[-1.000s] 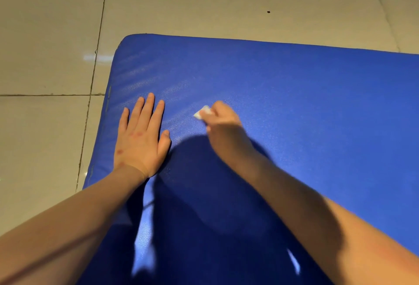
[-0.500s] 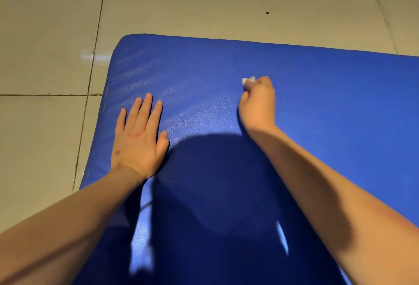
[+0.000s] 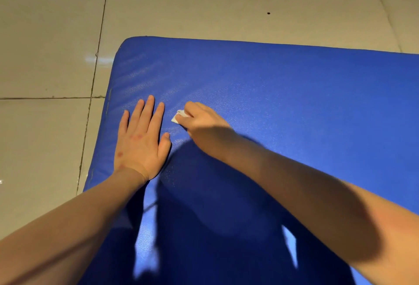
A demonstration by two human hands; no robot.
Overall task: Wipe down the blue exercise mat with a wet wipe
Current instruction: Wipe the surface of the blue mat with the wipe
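Note:
The blue exercise mat [image 3: 283, 94] lies on the floor and fills most of the view, its far left corner rounded. My left hand [image 3: 141, 139] rests flat on the mat near its left edge, fingers straight and together. Just to the right of those fingers, my right hand [image 3: 204, 121] grips a small folded white wet wipe [image 3: 179, 117] and presses it onto the mat surface. Only a corner of the wipe shows past my fingers. My own shadow darkens the near part of the mat.
Glossy beige floor tiles [image 3: 45, 58] with dark grout lines surround the mat on the left and far side. A small dark speck [image 3: 268, 13] lies on the floor beyond the mat's far edge.
My right hand swept right and away with the wipe, then came back left and nearer, ending close to my left fingertips. My left hand stayed flat in the same place.

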